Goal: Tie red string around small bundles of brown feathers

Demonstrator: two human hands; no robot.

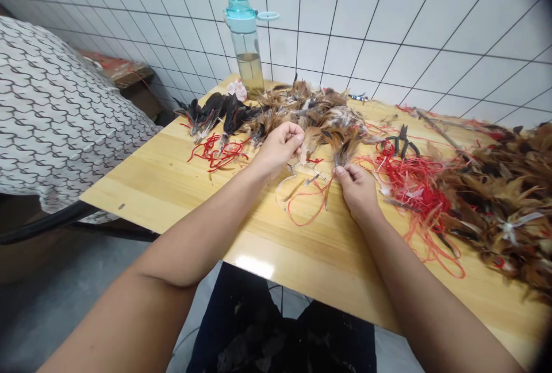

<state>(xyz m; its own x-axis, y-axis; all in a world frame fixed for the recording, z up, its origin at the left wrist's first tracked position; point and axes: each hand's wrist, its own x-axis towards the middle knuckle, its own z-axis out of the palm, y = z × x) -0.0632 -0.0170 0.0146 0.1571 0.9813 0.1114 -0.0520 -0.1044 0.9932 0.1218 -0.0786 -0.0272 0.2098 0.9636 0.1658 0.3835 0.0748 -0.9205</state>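
Bare forearms (190,246) reach up from the bottom of the frame onto a varnished wooden bench (172,189), with a grey patterned cloth (56,114) at far left and a clear water bottle (245,39) at upper middle. The left hand (278,149) is curled nearly shut, pinching a tuft of brown feathers (321,126), while the right hand (357,191) pinches thin feather ends between thumb and fingers, above loose red string (306,206). Further right lie dark pliers (402,143) and a large feather heap (495,200) tangled with red thread.
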